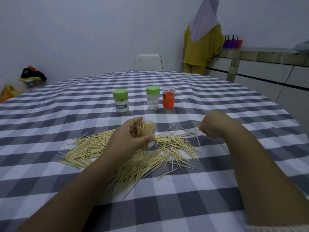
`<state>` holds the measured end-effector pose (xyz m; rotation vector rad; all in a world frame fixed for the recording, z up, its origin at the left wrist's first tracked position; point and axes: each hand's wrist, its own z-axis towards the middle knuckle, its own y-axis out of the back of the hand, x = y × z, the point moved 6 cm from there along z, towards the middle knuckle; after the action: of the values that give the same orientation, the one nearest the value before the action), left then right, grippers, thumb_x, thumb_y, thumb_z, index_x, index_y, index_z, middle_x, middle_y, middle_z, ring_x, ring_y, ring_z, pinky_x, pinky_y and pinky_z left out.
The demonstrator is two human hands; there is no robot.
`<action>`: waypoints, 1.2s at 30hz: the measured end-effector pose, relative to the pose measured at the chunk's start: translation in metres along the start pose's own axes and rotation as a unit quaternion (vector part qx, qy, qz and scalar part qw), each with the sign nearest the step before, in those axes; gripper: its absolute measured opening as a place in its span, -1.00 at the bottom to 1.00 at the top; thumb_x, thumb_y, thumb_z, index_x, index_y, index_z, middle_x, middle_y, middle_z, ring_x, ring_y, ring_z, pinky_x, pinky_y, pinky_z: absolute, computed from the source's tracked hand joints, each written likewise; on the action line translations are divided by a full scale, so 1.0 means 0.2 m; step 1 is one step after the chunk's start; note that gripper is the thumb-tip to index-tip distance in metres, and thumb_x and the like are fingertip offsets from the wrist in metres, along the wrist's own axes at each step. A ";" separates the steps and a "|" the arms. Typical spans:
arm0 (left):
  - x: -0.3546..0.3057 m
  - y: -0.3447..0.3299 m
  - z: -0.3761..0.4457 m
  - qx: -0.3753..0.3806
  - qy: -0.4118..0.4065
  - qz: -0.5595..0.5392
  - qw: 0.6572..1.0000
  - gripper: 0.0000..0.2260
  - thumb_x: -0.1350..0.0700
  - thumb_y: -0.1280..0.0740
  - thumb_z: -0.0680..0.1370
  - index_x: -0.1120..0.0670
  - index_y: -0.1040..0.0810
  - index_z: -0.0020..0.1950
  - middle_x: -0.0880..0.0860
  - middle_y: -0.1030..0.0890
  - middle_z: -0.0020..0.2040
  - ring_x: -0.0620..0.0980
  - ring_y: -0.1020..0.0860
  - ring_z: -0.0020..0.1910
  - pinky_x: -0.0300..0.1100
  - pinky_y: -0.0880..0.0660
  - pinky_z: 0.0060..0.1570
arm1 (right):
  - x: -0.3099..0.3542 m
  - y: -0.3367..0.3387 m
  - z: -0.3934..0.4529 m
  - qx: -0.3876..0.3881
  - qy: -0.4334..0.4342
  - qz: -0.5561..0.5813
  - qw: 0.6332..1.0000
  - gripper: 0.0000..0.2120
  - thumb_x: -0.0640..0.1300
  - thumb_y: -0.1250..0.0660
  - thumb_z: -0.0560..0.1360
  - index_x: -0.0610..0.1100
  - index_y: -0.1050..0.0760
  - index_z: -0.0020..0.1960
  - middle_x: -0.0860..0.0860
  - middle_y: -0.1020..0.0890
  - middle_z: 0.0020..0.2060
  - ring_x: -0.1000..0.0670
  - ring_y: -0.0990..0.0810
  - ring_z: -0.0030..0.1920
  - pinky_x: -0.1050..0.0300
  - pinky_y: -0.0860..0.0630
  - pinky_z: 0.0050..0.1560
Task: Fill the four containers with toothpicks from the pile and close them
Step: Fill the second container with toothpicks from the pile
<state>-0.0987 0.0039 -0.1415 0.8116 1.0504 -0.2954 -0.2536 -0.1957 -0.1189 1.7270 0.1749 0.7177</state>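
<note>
1. My left hand is wrapped around a small clear plastic container with a white label. I'm holding it right over the middle of the pile so any stray picks drop back where they came from. It's open on top and already stuffed pretty full, with the toothpicks standing on end.

2. My right hand is curled up at the right edge of the loose heap of pale wooden toothpicks. It's pinching a few thin ones, I think. The fingers are turned away from view, so I can't say how many.

3. The heap is spread over the grey and white checked tablecloth just in front of me, close enough to grab from without reaching.

4. Parked further back, out of the way:
   - a labelled clear jar with a green lid, looks full and closed
   - a clear jar with a green lid, capped but with only a pick or two inside, so it'll need reopening
   - a clear container with an orange lower half, just beside that one; can't tell what's in it

5. My guess is one down, one nearly there, two to go. I don't see a lid for the container I'm holding.
</note>
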 end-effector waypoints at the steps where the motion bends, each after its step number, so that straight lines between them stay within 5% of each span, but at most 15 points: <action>1: 0.00 0.00 0.00 -0.002 -0.001 0.004 1.000 -0.32 0.03 -0.54 0.35 -0.06 -0.36 0.43 -0.16 -0.49 0.16 -0.41 -0.47 -0.09 -0.50 -0.45 -0.16 | -0.01 -0.01 0.00 0.010 -0.013 -0.019 1.000 -0.85 -0.21 -0.30 0.52 -0.28 -0.53 0.02 -0.16 -0.61 -0.07 -0.15 -0.59 -0.02 0.04 -0.54 -0.12; 3: 0.00 0.00 0.00 -0.004 -0.002 0.013 1.000 -0.32 0.02 -0.53 0.35 -0.07 -0.36 0.43 -0.12 -0.50 0.23 -0.38 -0.47 -0.07 -0.49 -0.44 -0.13 | -0.01 -0.04 -0.02 0.037 -0.033 -0.055 0.997 -0.86 -0.16 -0.33 0.53 -0.21 -0.47 -0.16 -0.09 -0.52 -0.24 -0.07 -0.53 -0.16 0.18 -0.40 -0.32; 6: 0.00 0.00 0.00 -0.006 -0.004 0.022 1.000 -0.32 0.02 -0.53 0.36 -0.07 -0.36 0.43 -0.06 -0.50 0.30 -0.38 -0.47 -0.08 -0.50 -0.46 -0.18 | 0.01 -0.08 -0.03 0.052 -0.050 -0.068 0.995 -0.80 -0.08 -0.35 0.51 -0.21 -0.45 -0.14 -0.07 -0.45 -0.31 -0.02 -0.46 -0.27 0.18 -0.38 -0.31; 10: 0.00 0.00 0.00 -0.005 -0.005 0.029 1.000 -0.33 0.04 -0.52 0.38 -0.06 -0.35 0.44 -0.06 -0.49 0.31 -0.47 -0.41 -0.14 -0.62 -0.38 -0.30 | 0.02 -0.10 0.00 0.052 -0.035 -0.093 0.994 -0.79 -0.10 -0.34 0.52 -0.25 -0.51 0.03 -0.05 -0.52 -0.21 0.00 -0.49 -0.22 0.18 -0.46 -0.22; 13: 0.00 0.00 0.00 -0.004 -0.004 0.023 1.000 -0.33 0.06 -0.52 0.38 -0.06 -0.36 0.44 -0.05 -0.50 0.30 -0.46 -0.43 -0.13 -0.60 -0.39 -0.29 | 0.03 -0.12 0.03 0.050 -0.017 -0.041 0.998 -0.76 -0.14 -0.35 0.49 -0.20 -0.58 0.12 -0.07 -0.63 0.01 -0.05 -0.59 0.00 0.07 -0.56 0.08; 18: 0.00 0.00 0.00 -0.001 -0.005 0.016 1.000 -0.34 0.08 -0.52 0.38 -0.05 -0.35 0.44 -0.03 -0.50 0.30 -0.44 -0.44 -0.13 -0.59 -0.41 -0.30 | 0.03 -0.07 0.03 -0.003 -0.007 -0.036 0.999 -0.72 -0.25 -0.22 0.56 -0.19 -0.51 0.25 -0.11 -0.56 0.16 -0.06 -0.55 0.10 0.14 -0.49 0.08; 24: 0.00 0.00 0.00 0.000 -0.009 0.014 1.000 -0.34 0.07 -0.52 0.38 -0.04 -0.35 0.44 -0.06 -0.50 0.30 -0.43 -0.45 -0.12 -0.59 -0.41 -0.30 | 0.04 -0.12 0.03 0.032 0.022 -0.125 0.991 -0.74 -0.23 -0.20 0.56 -0.16 -0.53 0.20 -0.06 -0.57 -0.03 -0.04 -0.51 -0.06 0.17 -0.44 -0.06; 30: -0.01 0.00 0.00 -0.002 -0.011 0.015 1.000 -0.33 0.07 -0.52 0.38 -0.02 -0.35 0.44 -0.08 -0.49 0.26 -0.44 -0.43 -0.15 -0.61 -0.39 -0.33 | 0.09 -0.08 -0.03 0.028 0.083 0.019 0.996 -0.72 -0.23 -0.25 0.56 -0.07 -0.55 0.24 -0.02 -0.58 0.17 -0.04 -0.53 0.16 0.06 -0.49 0.20; 36: -0.01 0.00 0.00 -0.001 -0.011 0.014 1.000 -0.33 0.07 -0.52 0.38 -0.03 -0.35 0.45 -0.05 -0.50 0.30 -0.45 -0.42 -0.15 -0.61 -0.38 -0.33 | 0.09 -0.16 0.01 0.056 0.043 -0.073 0.995 -0.76 -0.17 -0.17 0.59 -0.22 -0.55 0.14 -0.07 -0.58 0.03 -0.04 -0.50 -0.02 0.15 -0.43 0.01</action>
<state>-0.1003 0.0034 -0.1402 0.8185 1.0184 -0.2796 -0.2311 -0.1798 -0.1420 1.7696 0.4036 0.6843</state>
